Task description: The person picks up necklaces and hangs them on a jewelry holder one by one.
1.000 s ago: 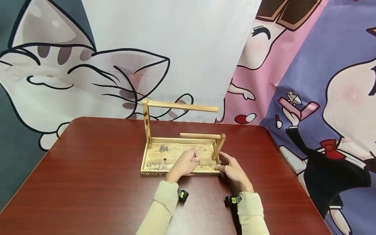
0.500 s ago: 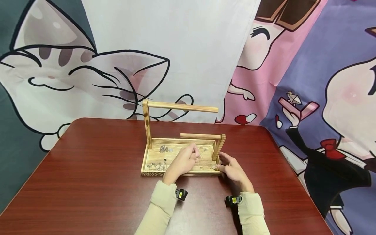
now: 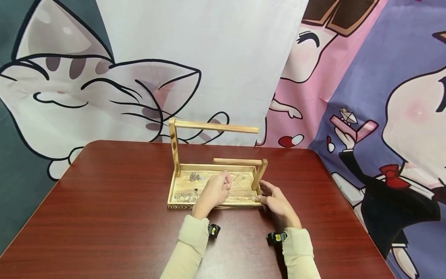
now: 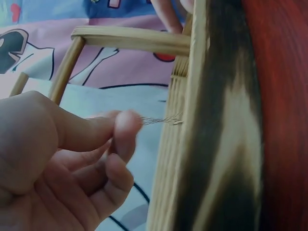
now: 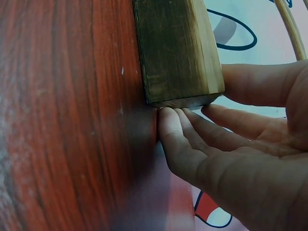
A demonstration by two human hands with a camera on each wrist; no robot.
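A wooden jewelry stand with a shallow tray [image 3: 175, 207] and two horizontal bars sits on the table. My left hand [image 3: 211, 192] is over the middle of the tray. In the left wrist view, its thumb and forefinger pinch a fine chain [image 4: 156, 120], whose thin strands run toward the tray wall. Just right of that hand, a thin necklace [image 3: 239, 180] lies in the tray. My right hand [image 3: 277, 200] holds the tray's front right corner. Seen from the right wrist, the thumb [image 5: 260, 84] is at the upper edge and the fingers lie along the end wall.
A silver chain pile [image 3: 194, 176] lies at the tray's back left, and more tangled jewelry [image 3: 186, 197] at its front left. The tall bar [image 3: 216, 125] and the low bar [image 3: 238, 161] extend over the tray. The reddish-brown table [image 3: 104, 209] surrounds the stand.
My left hand has risen slightly from the tray's front and then shifted left, and more of the thin necklace shows beside it. The right hand stays at the corner.
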